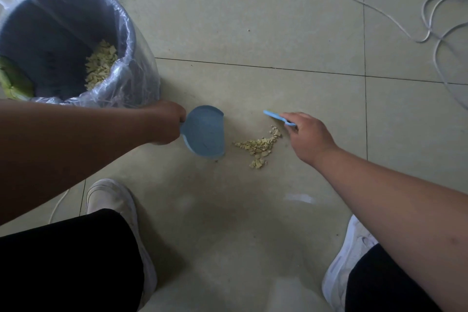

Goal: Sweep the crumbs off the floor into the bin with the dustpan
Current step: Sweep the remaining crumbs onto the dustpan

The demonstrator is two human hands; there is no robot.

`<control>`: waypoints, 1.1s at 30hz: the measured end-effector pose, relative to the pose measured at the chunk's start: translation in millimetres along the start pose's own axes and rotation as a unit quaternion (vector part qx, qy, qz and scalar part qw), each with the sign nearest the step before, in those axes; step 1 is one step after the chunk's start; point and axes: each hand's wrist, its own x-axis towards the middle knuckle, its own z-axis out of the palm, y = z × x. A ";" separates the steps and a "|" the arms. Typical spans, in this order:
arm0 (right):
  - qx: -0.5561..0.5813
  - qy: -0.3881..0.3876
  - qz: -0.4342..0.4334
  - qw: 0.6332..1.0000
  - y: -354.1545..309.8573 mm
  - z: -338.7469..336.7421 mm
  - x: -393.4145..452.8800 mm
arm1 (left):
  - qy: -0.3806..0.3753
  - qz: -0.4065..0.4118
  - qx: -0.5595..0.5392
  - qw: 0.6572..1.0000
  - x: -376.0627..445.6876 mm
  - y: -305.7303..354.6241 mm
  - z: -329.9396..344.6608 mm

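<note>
A small pile of pale yellow crumbs (259, 147) lies on the tiled floor between my hands. My left hand (166, 121) grips the handle of a small blue dustpan (203, 132), which rests on the floor with its open edge facing the crumbs, a short gap away. My right hand (307, 134) holds a small blue brush (277, 117) just beyond the pile's far right end. The grey bin (60, 40), lined with a clear plastic bag, stands at the upper left and holds more yellow crumbs.
My two white shoes (114, 208) (349, 258) stand on the floor below the pile. A white cable (430, 25) loops across the tiles at the upper right. Green waste (12, 78) lies at the bin's left inner side.
</note>
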 end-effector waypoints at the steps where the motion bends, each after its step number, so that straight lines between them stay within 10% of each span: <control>1: -0.004 -0.005 0.004 1.000 2.5 1.5 0.0 | 0.001 -0.001 -0.001 1.000 0.3 0.5 0.0; 16: 0.024 -0.041 -0.025 0.999 -19.5 45.6 -44.4 | -0.004 0.018 0.027 0.999 2.8 -2.2 2.7; 33: 0.029 0.067 0.212 0.974 -21.7 44.0 -75.1 | -0.021 0.027 0.042 0.999 -2.5 7.9 -0.8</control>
